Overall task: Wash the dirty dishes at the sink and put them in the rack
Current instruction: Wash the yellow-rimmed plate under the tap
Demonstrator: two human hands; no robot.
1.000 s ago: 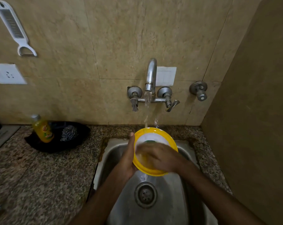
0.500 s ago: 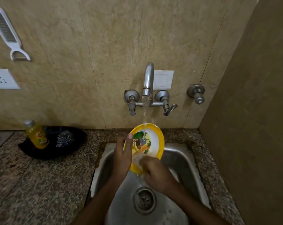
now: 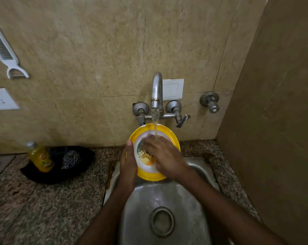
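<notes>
A yellow-rimmed plate [image 3: 169, 133] with a white centre and a cartoon picture is held tilted above the steel sink [image 3: 199, 167], under the running tap [image 3: 156, 96]. My left hand [image 3: 128, 163] grips the plate's left edge, thumb over the rim. My right hand [image 3: 164, 156] lies flat on the plate's face, fingers spread across the picture, and the water stream lands on its fingers. Nothing shows in the right hand. No rack is in view.
A yellow dish-soap bottle [image 3: 40, 158] and a steel scrubber [image 3: 71, 159] sit on a black dish [image 3: 43, 175] on the granite counter [image 3: 34, 209], left of the sink. A brown wall [image 3: 273, 138] closes the right side. A white peeler [image 3: 4, 52] hangs on the tiles.
My right hand has moved from the plate's lower edge up onto its face, under the stream. The plate has tilted back a little; my left hand keeps its grip.
</notes>
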